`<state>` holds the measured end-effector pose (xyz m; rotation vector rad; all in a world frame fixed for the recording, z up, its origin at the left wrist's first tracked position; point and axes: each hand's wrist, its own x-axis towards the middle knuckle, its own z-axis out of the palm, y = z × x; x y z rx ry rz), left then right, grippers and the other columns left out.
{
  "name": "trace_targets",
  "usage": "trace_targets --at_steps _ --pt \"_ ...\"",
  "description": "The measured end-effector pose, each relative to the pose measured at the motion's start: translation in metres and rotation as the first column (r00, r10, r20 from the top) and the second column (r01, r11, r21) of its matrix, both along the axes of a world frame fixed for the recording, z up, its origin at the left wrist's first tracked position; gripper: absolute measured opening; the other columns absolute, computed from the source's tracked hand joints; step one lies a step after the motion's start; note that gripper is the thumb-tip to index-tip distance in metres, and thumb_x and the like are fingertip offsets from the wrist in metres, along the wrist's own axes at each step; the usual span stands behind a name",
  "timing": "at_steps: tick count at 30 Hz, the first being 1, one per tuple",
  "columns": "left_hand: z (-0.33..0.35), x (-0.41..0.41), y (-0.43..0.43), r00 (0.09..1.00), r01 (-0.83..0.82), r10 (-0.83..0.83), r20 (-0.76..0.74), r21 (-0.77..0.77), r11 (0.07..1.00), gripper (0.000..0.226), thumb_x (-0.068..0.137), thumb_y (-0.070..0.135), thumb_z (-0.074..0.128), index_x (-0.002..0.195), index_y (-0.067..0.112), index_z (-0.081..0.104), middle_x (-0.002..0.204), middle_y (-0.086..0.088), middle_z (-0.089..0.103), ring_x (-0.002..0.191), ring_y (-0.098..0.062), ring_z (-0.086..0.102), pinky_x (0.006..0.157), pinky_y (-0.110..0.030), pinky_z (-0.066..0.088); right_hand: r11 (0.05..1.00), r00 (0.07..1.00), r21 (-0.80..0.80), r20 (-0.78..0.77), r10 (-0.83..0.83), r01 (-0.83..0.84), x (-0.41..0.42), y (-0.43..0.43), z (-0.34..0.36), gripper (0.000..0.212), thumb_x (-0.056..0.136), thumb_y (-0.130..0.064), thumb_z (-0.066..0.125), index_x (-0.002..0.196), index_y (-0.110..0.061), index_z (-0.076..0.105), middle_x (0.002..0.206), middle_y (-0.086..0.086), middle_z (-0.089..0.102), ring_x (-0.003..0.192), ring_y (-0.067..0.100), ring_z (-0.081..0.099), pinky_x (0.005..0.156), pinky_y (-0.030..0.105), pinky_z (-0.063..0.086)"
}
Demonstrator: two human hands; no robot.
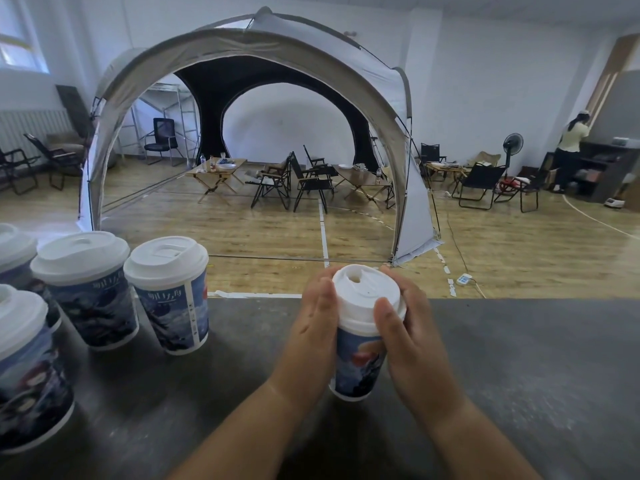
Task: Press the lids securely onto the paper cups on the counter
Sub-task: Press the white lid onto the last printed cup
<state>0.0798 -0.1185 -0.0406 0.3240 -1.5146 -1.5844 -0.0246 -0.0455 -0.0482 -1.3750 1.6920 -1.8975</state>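
Observation:
A blue printed paper cup (pixel 358 367) with a white lid (pixel 365 296) stands on the dark counter (pixel 519 375) in the middle. My left hand (pixel 311 327) holds the cup's left side at the lid's rim, fingers wrapped behind it. My right hand (pixel 408 327) holds the right side, with its thumb on the front edge of the lid. To the left stand several more lidded cups: one (pixel 169 296) nearest, another (pixel 86 292) beside it, and a large near one (pixel 24 372) at the frame's left edge.
The counter's far edge (pixel 450 299) runs just behind the held cup. Beyond it lies a wooden floor with a large grey tent (pixel 249 50), folding chairs and low tables. A person (pixel 571 150) stands at shelves far right.

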Motion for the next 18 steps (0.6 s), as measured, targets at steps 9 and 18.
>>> trace_targets --at_steps 9,18 --pt "0.005 0.004 -0.002 0.999 0.041 -0.041 0.004 0.039 0.998 0.052 0.084 0.045 0.039 0.126 0.019 0.053 0.107 0.000 0.069 0.094 -0.007 0.069 0.073 -0.018 0.054 0.992 0.991 -0.023 0.046 0.126 -0.125 0.005 0.002 0.004 0.078 0.075 -0.081 0.050 0.130 -0.026 0.051 0.113 -0.026 0.065 0.110 -0.004 0.061 0.084 0.008 0.047" --pt "0.002 0.005 0.002 1.000 -0.018 0.019 -0.010 0.072 0.997 0.083 0.071 0.083 0.042 0.130 0.024 0.048 0.117 0.001 0.069 0.106 -0.008 0.066 0.079 -0.017 0.053 0.987 0.987 -0.132 -0.118 -0.111 0.095 0.004 0.004 -0.002 0.050 0.094 -0.071 0.029 0.129 -0.042 0.050 0.140 -0.006 0.052 0.132 0.000 0.046 0.107 0.013 0.035"
